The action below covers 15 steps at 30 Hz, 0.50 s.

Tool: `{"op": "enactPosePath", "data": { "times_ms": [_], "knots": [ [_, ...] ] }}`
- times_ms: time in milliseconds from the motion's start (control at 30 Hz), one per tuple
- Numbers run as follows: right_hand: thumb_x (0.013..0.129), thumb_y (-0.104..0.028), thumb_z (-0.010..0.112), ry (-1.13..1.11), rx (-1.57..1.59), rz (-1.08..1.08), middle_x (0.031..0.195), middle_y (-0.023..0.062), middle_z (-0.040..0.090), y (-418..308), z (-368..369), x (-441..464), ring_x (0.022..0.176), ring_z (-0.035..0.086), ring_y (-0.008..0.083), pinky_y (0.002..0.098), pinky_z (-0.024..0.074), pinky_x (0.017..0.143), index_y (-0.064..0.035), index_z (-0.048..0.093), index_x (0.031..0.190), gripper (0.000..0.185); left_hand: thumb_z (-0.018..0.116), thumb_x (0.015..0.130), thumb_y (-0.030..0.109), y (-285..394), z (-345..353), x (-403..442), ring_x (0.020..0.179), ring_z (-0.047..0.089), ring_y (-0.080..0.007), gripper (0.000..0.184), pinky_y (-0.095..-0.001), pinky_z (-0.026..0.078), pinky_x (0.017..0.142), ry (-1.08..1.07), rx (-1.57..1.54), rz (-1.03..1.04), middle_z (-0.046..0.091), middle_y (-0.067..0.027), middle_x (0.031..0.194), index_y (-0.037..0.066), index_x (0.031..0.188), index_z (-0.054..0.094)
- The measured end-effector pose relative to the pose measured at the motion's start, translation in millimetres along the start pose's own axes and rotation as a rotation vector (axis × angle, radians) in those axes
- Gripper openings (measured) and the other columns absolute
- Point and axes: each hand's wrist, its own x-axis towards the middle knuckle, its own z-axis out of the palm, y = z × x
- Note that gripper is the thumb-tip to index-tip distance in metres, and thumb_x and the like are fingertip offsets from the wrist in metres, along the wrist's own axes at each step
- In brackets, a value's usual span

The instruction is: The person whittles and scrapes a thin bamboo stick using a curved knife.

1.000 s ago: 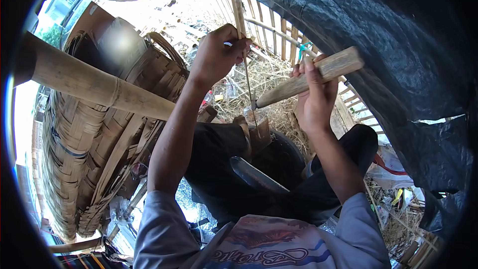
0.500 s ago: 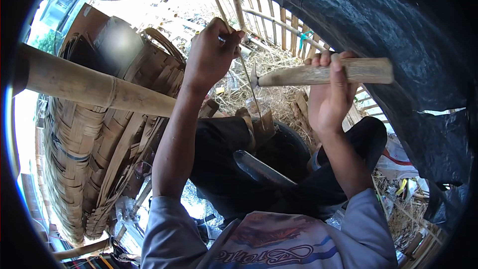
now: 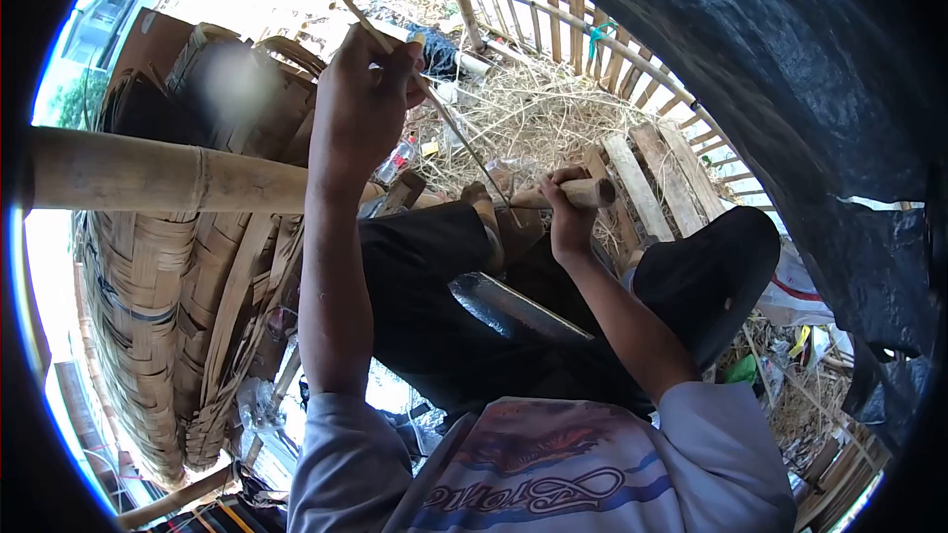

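My left hand (image 3: 365, 104) is closed around a long thin strip (image 3: 454, 125), which slants from the top left down to a brown wooden block (image 3: 521, 229) between my knees. In my right hand (image 3: 570, 217) is the thick wooden handle (image 3: 595, 192) of a tool. Its far end reaches the lower part of the strip, near the block; the tool's metal part cannot be made out there. A long metal blade (image 3: 513, 308) lies across my lap, touched by neither hand.
Large woven bamboo baskets (image 3: 148, 336) stand at the left, crossed by a thick bamboo pole (image 3: 128, 173). A slatted bamboo fence (image 3: 553, 25) and dark plastic sheeting (image 3: 790, 89) curve round the right. Straw (image 3: 533, 118) and wooden planks (image 3: 657, 178) lie ahead.
My right hand has moved down and left with the tool, toward the block. My left hand has shifted left, and the strip now leans more. The camera view has shifted too.
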Motion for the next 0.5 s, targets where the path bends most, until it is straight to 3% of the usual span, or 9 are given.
{"op": "enactPosePath", "data": {
  "times_ms": [133, 267, 367, 433, 500],
  "knots": [
    [0.082, 0.000, 0.063, 0.179, 0.147, 0.089, 0.072, 0.0026, 0.049, 3.7, -13.6, 17.4, 0.067, 0.051, 0.0129, 0.0302, 0.0442, 0.069, -0.0070, 0.050, 0.084, 0.015, 0.057, 0.092, 0.014, 5.9, -3.3, -15.7, 0.072, 0.066, -0.0144, 0.020, -0.0273, 0.057, 0.064, 0.020, -0.044, -0.039, 0.063, -0.0112, 0.083, -0.004, 0.096, 0.052],
    [0.085, -0.004, 0.059, -0.037, 0.316, 0.031, 0.071, 0.0031, 0.047, -38.7, -17.3, 34.7, 0.066, 0.047, 0.0127, 0.0302, 0.0410, 0.064, -0.0066, 0.049, 0.083, 0.010, 0.053, 0.094, 0.011, 10.5, -10.5, -32.7, 0.080, 0.065, -0.0143, 0.015, -0.0270, 0.057, 0.068, 0.070, -0.068, -0.122, 0.063, -0.0118, 0.086, -0.003, 0.098, 0.051],
    [0.084, 0.002, 0.059, -0.019, 0.417, 0.109, 0.065, 0.0039, 0.050, -17.3, -26.4, 14.9, 0.059, 0.050, 0.0128, 0.0283, 0.0413, 0.058, -0.0045, 0.050, 0.078, 0.013, 0.052, 0.095, 0.011, 9.3, -14.4, -31.7, 0.082, 0.064, -0.0148, 0.014, -0.0275, 0.057, 0.070, 0.058, -0.059, -0.127, 0.062, -0.0120, 0.088, -0.003, 0.098, 0.051],
    [0.083, 0.000, 0.060, 0.011, 0.306, 0.092, 0.063, 0.0032, 0.050, 20.7, -33.2, -1.3, 0.056, 0.049, 0.0114, 0.0269, 0.0405, 0.055, -0.0049, 0.050, 0.078, 0.013, 0.051, 0.095, 0.010, 8.9, -14.7, -29.8, 0.082, 0.064, -0.0149, 0.013, -0.0278, 0.057, 0.070, 0.051, -0.032, -0.109, 0.062, -0.0118, 0.089, -0.002, 0.099, 0.050],
    [0.084, -0.001, 0.060, -0.058, -0.109, 0.153, 0.061, 0.0024, 0.050, 60.5, -45.8, -13.3, 0.053, 0.047, 0.0102, 0.0254, 0.0390, 0.052, -0.0050, 0.050, 0.078, 0.012, 0.050, 0.095, 0.010, 8.6, -15.1, -29.8, 0.083, 0.064, -0.0148, 0.013, -0.0280, 0.057, 0.070, 0.033, -0.027, -0.113, 0.061, -0.0115, 0.089, -0.002, 0.100, 0.050]
  ]
}}
